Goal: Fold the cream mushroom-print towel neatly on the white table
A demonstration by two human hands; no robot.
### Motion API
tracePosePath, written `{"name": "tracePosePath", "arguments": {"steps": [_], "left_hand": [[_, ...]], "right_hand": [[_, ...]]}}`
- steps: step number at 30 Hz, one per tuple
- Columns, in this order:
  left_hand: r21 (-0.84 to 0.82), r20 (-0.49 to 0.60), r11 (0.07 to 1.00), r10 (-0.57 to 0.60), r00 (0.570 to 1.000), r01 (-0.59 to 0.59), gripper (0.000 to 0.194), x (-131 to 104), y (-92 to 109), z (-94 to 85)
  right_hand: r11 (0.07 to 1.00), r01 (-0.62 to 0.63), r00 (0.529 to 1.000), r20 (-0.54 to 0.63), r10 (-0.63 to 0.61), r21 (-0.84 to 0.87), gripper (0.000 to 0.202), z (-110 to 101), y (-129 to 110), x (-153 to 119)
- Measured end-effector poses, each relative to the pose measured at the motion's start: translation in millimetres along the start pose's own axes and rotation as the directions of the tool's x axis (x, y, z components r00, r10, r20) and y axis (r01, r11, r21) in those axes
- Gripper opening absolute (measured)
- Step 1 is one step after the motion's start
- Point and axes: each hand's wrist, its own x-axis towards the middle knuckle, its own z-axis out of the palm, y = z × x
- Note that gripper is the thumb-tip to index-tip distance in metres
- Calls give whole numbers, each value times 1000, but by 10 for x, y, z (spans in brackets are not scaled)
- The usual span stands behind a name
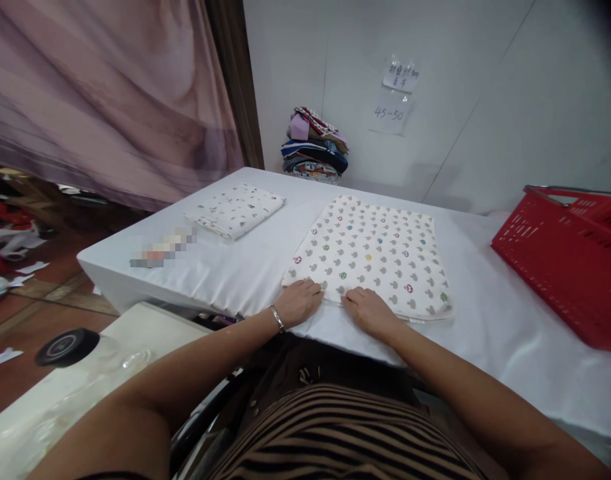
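A white cloth with grey and coloured mushroom prints lies folded into a rough square on the white-covered table. My left hand is at its near left corner, fingers closed on the edge. Nearer the middle of that same edge, my right hand has its fingers curled down on the cloth, and the fingertips are partly hidden. The cloth's near right corner lies free beyond my right hand. To the left rests a second folded white cloth with small dark prints.
A red plastic basket stands at the right of the table. Several folded fabrics are stacked by the back wall. A blurred patch covers something at the table's left. A white surface with clear plastic and a black round object is at lower left.
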Motion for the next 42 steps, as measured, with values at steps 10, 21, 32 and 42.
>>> {"name": "tracePosePath", "arguments": {"steps": [10,21,32,42], "left_hand": [[54,35,998,38,999,-40,17,59,-10,-25],[43,-35,999,2,999,-1,20,46,-56,-100],[2,4,1000,15,1000,-15,18,-65,-46,4],[-63,-15,997,-42,999,41,16,47,12,-33]], "right_hand": [[988,51,998,46,-44,-148,23,-55,-33,29],[991,19,1000,-8,-20,-132,24,-137,-22,15],[1000,21,999,49,-21,-13,24,-38,-43,-49],[996,-90,995,31,91,-16,19,11,-131,30]]}}
